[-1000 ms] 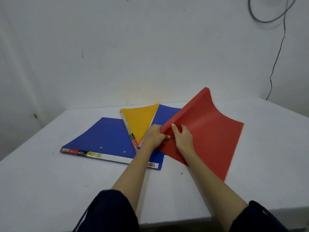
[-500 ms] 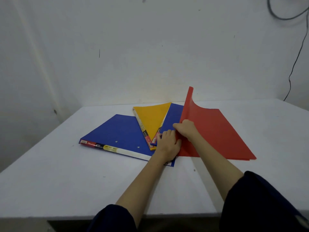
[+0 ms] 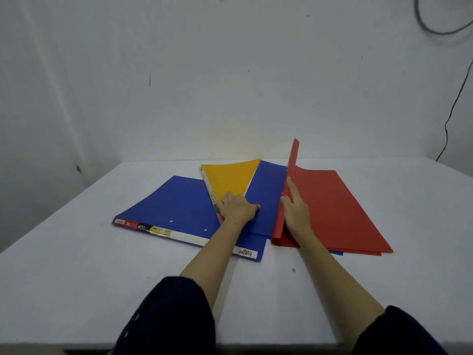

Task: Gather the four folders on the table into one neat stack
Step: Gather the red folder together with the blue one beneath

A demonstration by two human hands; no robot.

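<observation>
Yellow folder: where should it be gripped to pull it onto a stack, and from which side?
Grip the yellow folder at its near, narrow tip, coming from the person's side, where the left hand already rests. Probably slide it out rather than lift it, since it lies flat and wedged between the two blue folders.

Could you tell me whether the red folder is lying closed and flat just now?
No, the red folder is partly open: its left flap stands up near the spine, by the right hand, while the rest lies flat.
</observation>
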